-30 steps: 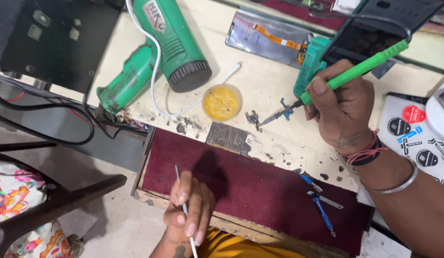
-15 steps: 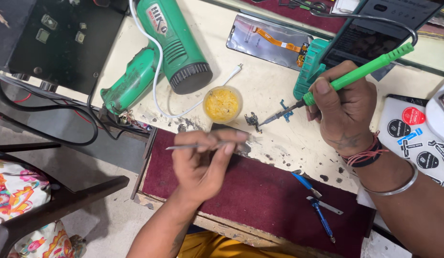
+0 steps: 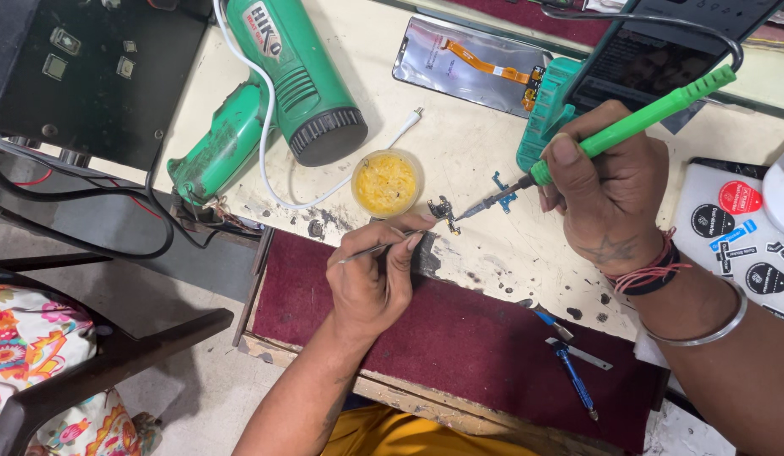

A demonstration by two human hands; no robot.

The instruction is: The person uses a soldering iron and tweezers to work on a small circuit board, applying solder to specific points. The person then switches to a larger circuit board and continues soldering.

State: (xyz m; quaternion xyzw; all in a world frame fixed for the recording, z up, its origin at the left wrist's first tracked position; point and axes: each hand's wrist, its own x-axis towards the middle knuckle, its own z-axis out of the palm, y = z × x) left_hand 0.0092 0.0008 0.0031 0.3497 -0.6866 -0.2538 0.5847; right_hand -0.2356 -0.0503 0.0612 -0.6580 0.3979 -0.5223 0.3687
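My right hand [image 3: 607, 190] grips a green-handled soldering iron [image 3: 628, 127], its metal tip pointing left and down at a tiny dark electronic part [image 3: 443, 209] on the cream worktop [image 3: 468, 143]. My left hand [image 3: 371, 283] pinches thin metal tweezers [image 3: 383, 247], whose tips reach the same small part from the left. A small blue connector piece [image 3: 502, 190] lies just behind the iron's tip. The left hand rests over the edge of a maroon mat [image 3: 459, 338].
A round tub of yellow flux [image 3: 386, 181] sits beside the part. A green hot-air gun [image 3: 282, 93] and white cable lie at the back left. A phone screen with orange flex [image 3: 472, 63], a teal stand holding a phone [image 3: 548, 110], blue tweezers [image 3: 569, 371], and a stickered white case [image 3: 742, 236] surround the work.
My left hand has risen from the mat's front edge up to the small part, bringing the tweezers' tips onto it. The right hand and iron have stayed nearly still.
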